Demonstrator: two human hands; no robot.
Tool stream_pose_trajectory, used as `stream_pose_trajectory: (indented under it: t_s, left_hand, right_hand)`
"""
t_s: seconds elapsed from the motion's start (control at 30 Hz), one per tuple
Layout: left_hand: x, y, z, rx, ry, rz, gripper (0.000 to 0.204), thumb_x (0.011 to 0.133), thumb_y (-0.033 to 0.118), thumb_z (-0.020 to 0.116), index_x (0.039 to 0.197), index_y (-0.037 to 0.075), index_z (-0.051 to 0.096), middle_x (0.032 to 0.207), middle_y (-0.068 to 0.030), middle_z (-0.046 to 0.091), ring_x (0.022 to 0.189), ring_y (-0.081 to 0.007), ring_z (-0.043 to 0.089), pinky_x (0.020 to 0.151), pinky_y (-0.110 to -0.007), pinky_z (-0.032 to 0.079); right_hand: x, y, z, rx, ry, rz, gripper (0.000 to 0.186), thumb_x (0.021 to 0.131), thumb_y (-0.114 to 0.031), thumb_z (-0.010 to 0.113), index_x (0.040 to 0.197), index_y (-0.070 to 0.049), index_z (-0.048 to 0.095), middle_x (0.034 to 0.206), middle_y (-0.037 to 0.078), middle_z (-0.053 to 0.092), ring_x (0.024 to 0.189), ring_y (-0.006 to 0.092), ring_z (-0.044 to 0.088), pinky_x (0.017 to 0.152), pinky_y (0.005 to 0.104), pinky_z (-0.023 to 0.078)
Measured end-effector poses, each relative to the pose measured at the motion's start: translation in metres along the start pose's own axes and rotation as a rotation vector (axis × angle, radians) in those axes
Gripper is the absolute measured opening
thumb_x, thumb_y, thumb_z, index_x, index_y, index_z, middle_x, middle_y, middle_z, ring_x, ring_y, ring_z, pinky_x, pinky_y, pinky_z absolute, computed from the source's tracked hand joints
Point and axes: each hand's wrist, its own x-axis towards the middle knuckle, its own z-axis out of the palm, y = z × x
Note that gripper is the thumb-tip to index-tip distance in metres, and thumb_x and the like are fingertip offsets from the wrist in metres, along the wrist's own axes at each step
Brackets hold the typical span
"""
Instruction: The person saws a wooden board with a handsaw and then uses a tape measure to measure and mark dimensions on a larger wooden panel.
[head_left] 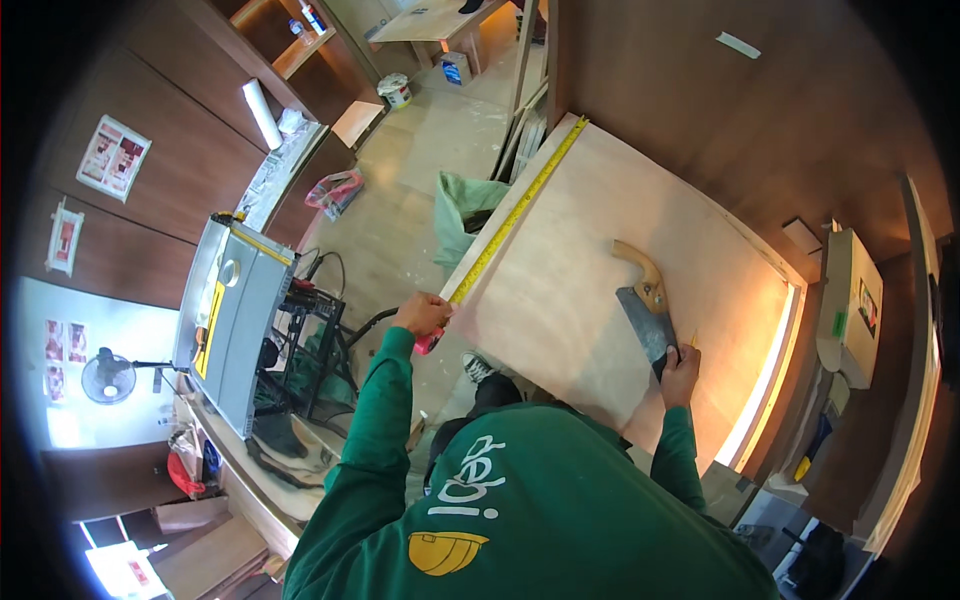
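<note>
My left hand (423, 314) is closed around a red tape measure (428, 343) at the near left corner of a pale wooden panel (560, 290). Its yellow tape blade (520, 208) runs along the panel's left edge to the far corner. On the panel lies a handsaw (648, 322) with a curved wooden handle pointing away from me. By the near end of the saw blade, my right hand (680, 374) rests low over the panel, fingers curled. A thin yellowish pencil (694, 339) sticks up from those fingers, though their grip is partly hidden.
A table saw (235, 310) on a black stand is at the left, with a fan (108, 378) behind it. A pale green sack (465, 212) touches the panel's left side. A plastic bag (335, 192) and a bucket (395, 90) sit on the floor. Brown wall panels stand beyond.
</note>
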Motion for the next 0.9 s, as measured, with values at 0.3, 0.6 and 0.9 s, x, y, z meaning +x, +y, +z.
stream_pose_trajectory:
  t_s: [0.3, 0.6, 0.9]
  left_hand:
    - [-0.012, -0.002, -0.004, -0.017, 0.005, 0.024, 0.027, 0.089, 0.031, 0.074, 0.086, 0.005, 0.077, 0.069, -0.0035, 0.070, 0.051, -0.0122, 0.064, 0.052, -0.031, 0.053]
    - [-0.013, 0.002, 0.004, -0.027, -0.020, 0.002, 0.031, 0.092, 0.030, 0.075, 0.082, 0.001, 0.075, 0.070, -0.0029, 0.068, 0.057, -0.0106, 0.061, 0.055, -0.028, 0.053]
    - [-0.010, -0.013, -0.001, -0.055, -0.006, 0.013, 0.041, 0.093, 0.040, 0.071, 0.078, 0.002, 0.072, 0.065, -0.0032, 0.065, 0.053, -0.0121, 0.060, 0.053, -0.032, 0.050]
  right_hand:
    - [0.005, -0.005, -0.011, -0.033, -0.113, 0.000, 0.025, 0.098, -0.017, 0.067, 0.109, 0.005, 0.061, 0.107, 0.023, 0.060, 0.100, 0.0402, 0.061, 0.091, 0.0460, 0.049]
    - [0.010, 0.006, -0.009, -0.027, -0.149, 0.001, 0.026, 0.098, -0.017, 0.067, 0.107, 0.006, 0.060, 0.105, 0.022, 0.060, 0.098, 0.0380, 0.061, 0.090, 0.0444, 0.049]
    - [0.014, -0.003, -0.015, -0.141, -0.166, -0.047, 0.029, 0.097, -0.017, 0.069, 0.113, 0.003, 0.058, 0.107, 0.020, 0.060, 0.098, 0.0358, 0.061, 0.090, 0.0441, 0.050]
